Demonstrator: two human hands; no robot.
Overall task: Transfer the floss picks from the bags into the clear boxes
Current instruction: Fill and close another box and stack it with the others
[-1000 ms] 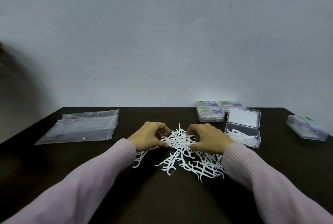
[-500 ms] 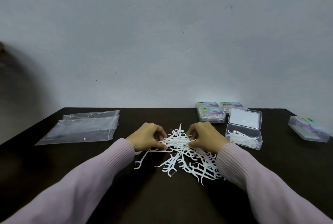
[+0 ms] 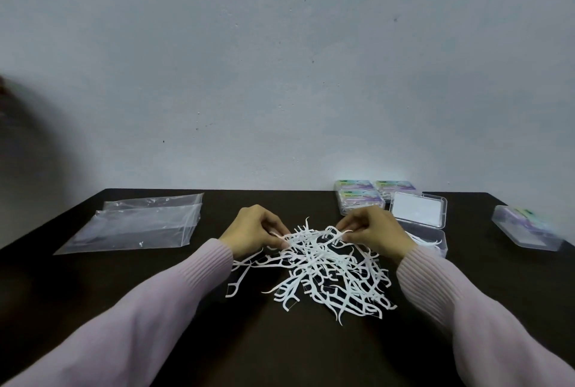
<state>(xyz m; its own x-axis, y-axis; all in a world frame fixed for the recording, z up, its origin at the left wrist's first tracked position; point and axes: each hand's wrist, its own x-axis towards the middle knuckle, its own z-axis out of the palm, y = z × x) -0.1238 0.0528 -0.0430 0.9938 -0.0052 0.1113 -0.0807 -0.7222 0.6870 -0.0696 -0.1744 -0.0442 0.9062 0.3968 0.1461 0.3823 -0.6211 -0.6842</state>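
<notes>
Two long pale lilac knit sleeves (image 3: 149, 309), ribbed cuffs at the wrists, hands bare

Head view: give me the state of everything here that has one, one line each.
Left hand: pinching picks at the pile's left edge.
Right hand: pinching picks at the pile's far right.
Floss picks: loose tangled pile on the table.
Plastic bags: flat, look empty.
Open box: lid up, a few picks inside.
Three boxes at the back: closed, filled.
Box at far right: closed.
</notes>
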